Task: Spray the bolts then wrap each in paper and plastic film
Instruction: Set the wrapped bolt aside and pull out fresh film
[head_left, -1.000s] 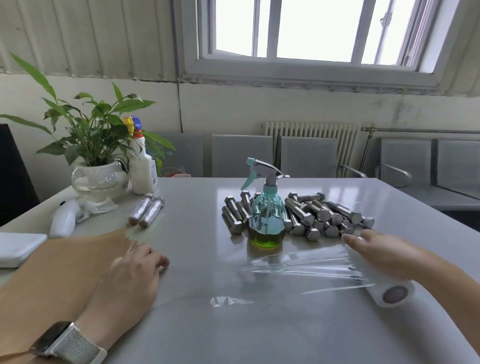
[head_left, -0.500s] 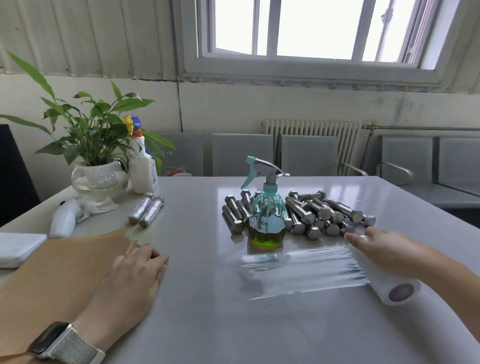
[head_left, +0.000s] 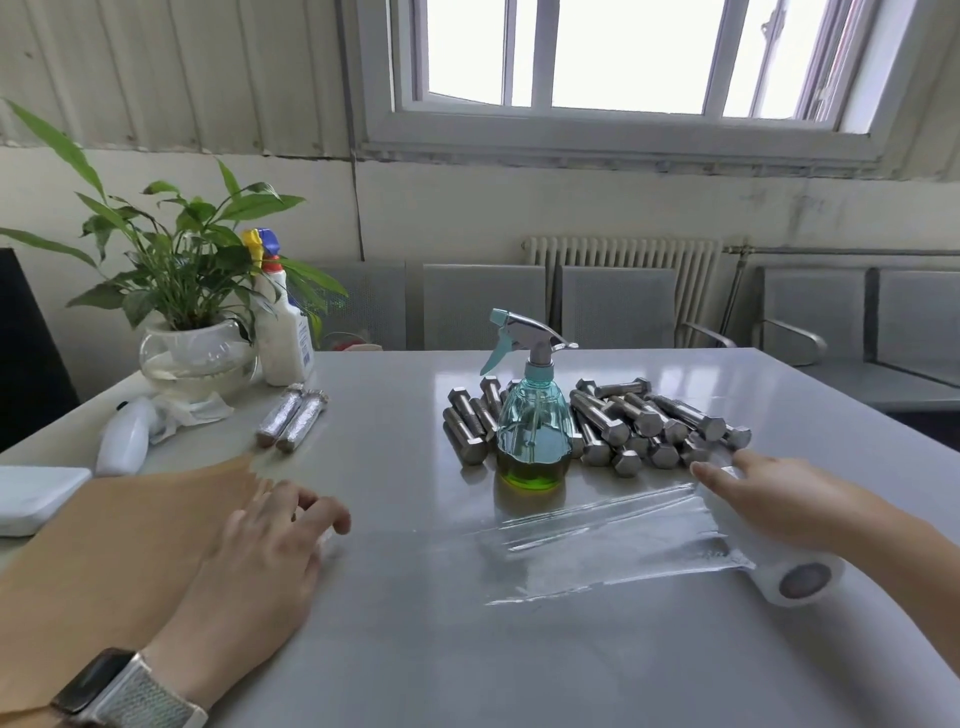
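A pile of several steel bolts (head_left: 649, 426) lies mid-table behind a teal spray bottle (head_left: 532, 436) holding green liquid. My right hand (head_left: 779, 499) rests on top of a white roll of plastic film (head_left: 800, 577), fingers stretched along it. A sheet of film (head_left: 597, 540) runs from the roll leftward, flat on the table. My left hand (head_left: 265, 551) lies palm down at the edge of a brown paper sheet (head_left: 119, 530), fingers loosely bent; what is under it is hidden. Two wrapped bolts (head_left: 293, 421) lie at the back left.
A potted plant (head_left: 192, 353) and a white spray bottle (head_left: 283, 332) stand at the far left corner. A white handheld object (head_left: 124, 441) and a white box (head_left: 31, 493) lie along the left edge. Grey chairs stand behind the grey table (head_left: 467, 665).
The roll under my right hand has shifted slightly right and toward me, and the film has gone from loose and wrinkled to stretched flatter. My left hand has barely moved.
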